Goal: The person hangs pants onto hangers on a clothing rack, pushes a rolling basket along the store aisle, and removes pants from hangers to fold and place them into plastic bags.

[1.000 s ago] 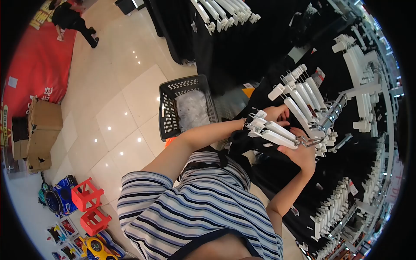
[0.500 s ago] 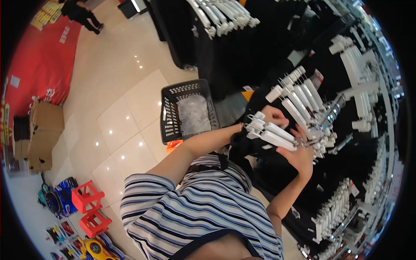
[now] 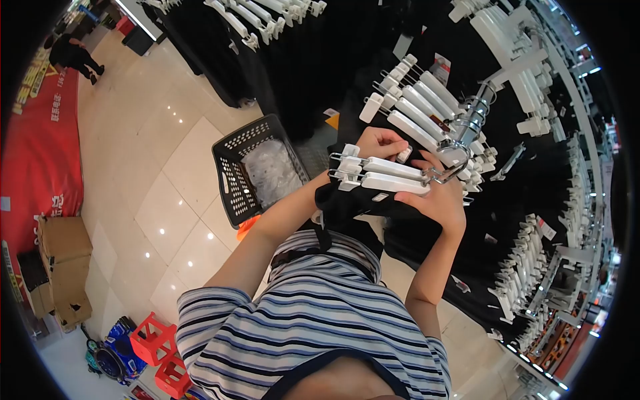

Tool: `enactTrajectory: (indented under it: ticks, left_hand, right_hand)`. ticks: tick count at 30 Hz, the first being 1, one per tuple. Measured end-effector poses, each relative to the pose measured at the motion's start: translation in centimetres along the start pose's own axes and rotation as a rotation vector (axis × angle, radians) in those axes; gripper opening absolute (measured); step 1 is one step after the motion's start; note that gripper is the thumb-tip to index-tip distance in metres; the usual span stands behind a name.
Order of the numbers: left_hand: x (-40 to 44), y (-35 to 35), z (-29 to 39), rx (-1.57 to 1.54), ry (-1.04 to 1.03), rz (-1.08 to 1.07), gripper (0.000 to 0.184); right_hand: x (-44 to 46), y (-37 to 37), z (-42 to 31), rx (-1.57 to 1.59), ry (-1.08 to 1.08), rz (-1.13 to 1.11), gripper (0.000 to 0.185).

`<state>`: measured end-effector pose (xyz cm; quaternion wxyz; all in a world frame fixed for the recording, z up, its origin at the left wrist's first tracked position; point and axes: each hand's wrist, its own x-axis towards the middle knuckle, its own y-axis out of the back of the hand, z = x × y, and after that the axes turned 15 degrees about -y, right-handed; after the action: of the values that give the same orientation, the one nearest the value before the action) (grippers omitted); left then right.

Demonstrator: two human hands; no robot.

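Observation:
My left hand point(image 3: 381, 144) is closed, its thumb and forefinger pinched at a small white piece point(image 3: 404, 155) whose kind I cannot make out. Just below it are white clip hangers point(image 3: 397, 183) with metal clips at their left ends, holding black garments point(image 3: 353, 203). My right hand point(image 3: 441, 203) is wrapped round the hook end of these hangers, thumb in front and fingers behind. Their hooks meet a chrome rail arm point(image 3: 472, 127). More white hangers point(image 3: 417, 107) with black clothes hang on the same arm, just beyond my hands.
A black plastic basket point(image 3: 230, 177) with clear plastic inside stands on the tiled floor. Further racks of white hangers point(image 3: 523, 267) line the right side. Cardboard boxes point(image 3: 67, 257) and red stools point(image 3: 155, 339) are at left. A person point(image 3: 73, 55) stands far off.
The view has shifted, so the hands and hangers appear further left. My left hand has lifted slightly clear of the hangers, and the small white piece now shows at its fingertips.

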<state>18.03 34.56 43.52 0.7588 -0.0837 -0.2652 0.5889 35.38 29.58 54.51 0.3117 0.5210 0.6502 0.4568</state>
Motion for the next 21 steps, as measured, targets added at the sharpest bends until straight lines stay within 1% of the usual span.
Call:
enactTrajectory:
  ticks: [5, 6, 8, 9, 11, 12, 14, 15, 17, 20, 21]
  left_hand:
    - [-0.7, 0.4, 0.5, 0.072, 0.039, -0.044, 0.015]
    - [-0.9, 0.7, 0.6, 0.144, -0.029, 0.044, 0.014]
    - [-1.4, 1.5, 1.1, 0.290, -0.169, 0.215, 0.014]
    - [-1.5, 1.6, 1.9, 0.392, -0.219, 0.412, 0.014]
    - [-0.5, 3.2, 2.2, 1.000, -0.719, 0.669, 0.024]
    - [-0.6, 3.9, 2.4, 0.995, -0.674, 0.603, 0.028]
    - [-0.8, 5.1, 2.3, 0.982, -0.586, 0.472, 0.036]
    - [-0.9, 5.2, 2.0, 0.726, -0.425, 0.390, 0.032]
    - [-1.8, 5.9, 1.7, 0.369, -0.077, 0.303, 0.029]
    - [-2.9, 5.9, 1.9, 0.223, -0.290, 0.221, 0.018]
    - [-3.6, 6.4, 1.6, 0.094, -0.250, 0.195, 0.017]
  right_hand:
    - [-0.2, 0.0, 0.0, -0.104, 0.031, 0.013, 0.084]
    - [-0.3, 0.2, -0.2, -0.131, 0.027, 0.013, 0.085]
    - [-0.5, 0.6, -1.0, -0.098, -0.046, 0.018, 0.085]
    - [-0.5, 0.6, -1.2, -0.079, -0.084, 0.021, 0.085]
    - [-0.5, -0.1, -0.9, -0.076, -0.049, 0.142, 0.087]
    - [-0.4, -0.6, -0.7, -0.075, -0.032, 0.203, 0.088]
    - [-0.4, -1.1, -0.6, -0.063, -0.029, 0.248, 0.091]
    - [-0.3, -1.3, -0.6, -0.059, -0.026, 0.271, 0.092]
    - [-0.4, -1.5, -0.6, -0.102, -0.063, 0.263, 0.092]
    - [-0.7, -1.6, -1.2, -0.142, -0.161, 0.240, 0.090]
    - [-0.9, -1.5, -1.5, -0.153, -0.201, 0.231, 0.090]
